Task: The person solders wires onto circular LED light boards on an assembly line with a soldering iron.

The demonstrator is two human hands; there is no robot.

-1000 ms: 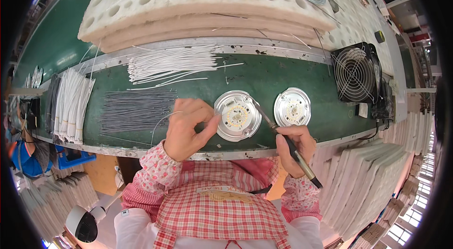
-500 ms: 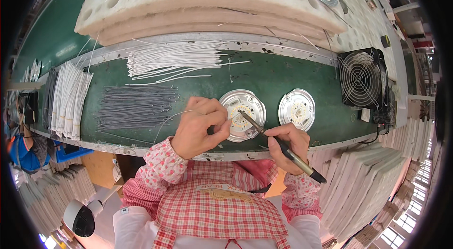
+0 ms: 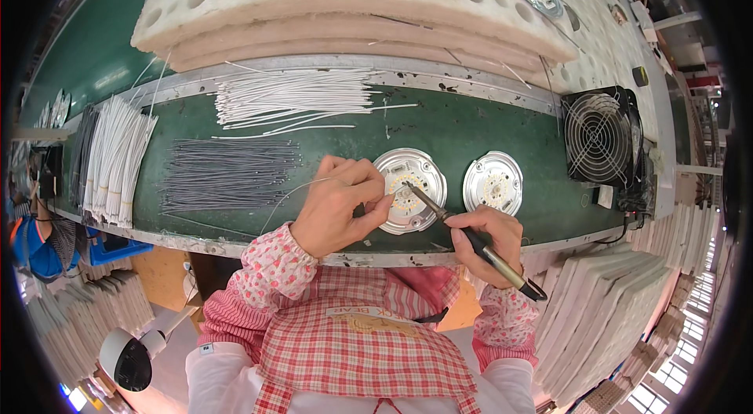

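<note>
While my left hand pinches wire, my right hand, grasping the soldering iron, should touch the disc briefly.

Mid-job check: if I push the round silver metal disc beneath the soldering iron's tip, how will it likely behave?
The round silver metal disc would probably slide rather than tip, since it lies flat on the green bench. Its shiny metal rim suggests a stiff body. The exposed pale circuit board at its centre may be fragile.
</note>
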